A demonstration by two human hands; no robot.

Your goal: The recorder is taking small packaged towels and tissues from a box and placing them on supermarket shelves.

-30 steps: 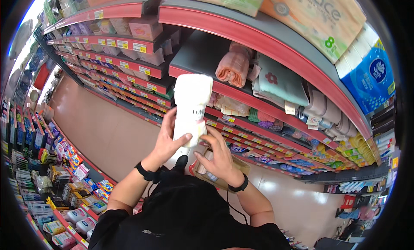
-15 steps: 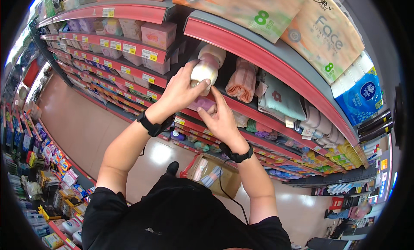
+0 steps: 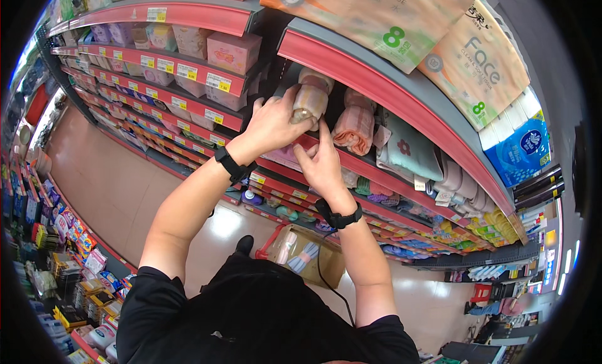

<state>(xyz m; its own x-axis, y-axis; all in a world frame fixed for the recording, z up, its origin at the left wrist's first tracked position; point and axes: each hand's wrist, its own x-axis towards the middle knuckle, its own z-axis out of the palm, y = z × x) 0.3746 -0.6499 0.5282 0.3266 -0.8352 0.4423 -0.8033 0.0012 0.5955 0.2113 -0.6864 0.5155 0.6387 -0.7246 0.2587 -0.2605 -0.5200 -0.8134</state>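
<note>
My left hand [image 3: 273, 120] grips a rolled, plastic-wrapped towel [image 3: 311, 95], pale beige and pink, at the front edge of a red store shelf [image 3: 370, 72]. My right hand [image 3: 324, 164] is just below it, fingers up against the towel's lower end and the shelf lip. A second rolled pink towel [image 3: 355, 127] lies right beside it on the same shelf. Both wrists wear black bands.
Folded grey and pink towels [image 3: 411, 152] fill the shelf to the right. Large tissue packs [image 3: 401, 19] sit on the shelf above, pink boxes [image 3: 233, 52] to the left. A red basket with a cardboard box [image 3: 304, 254] stands on the floor near my feet. Another shelf row [image 3: 69, 251] runs along the left.
The white wrapped roll was held upright in front of me a second ago. Both hands have since raised it and pushed it onto the shelf beside the pink rolled towel.
</note>
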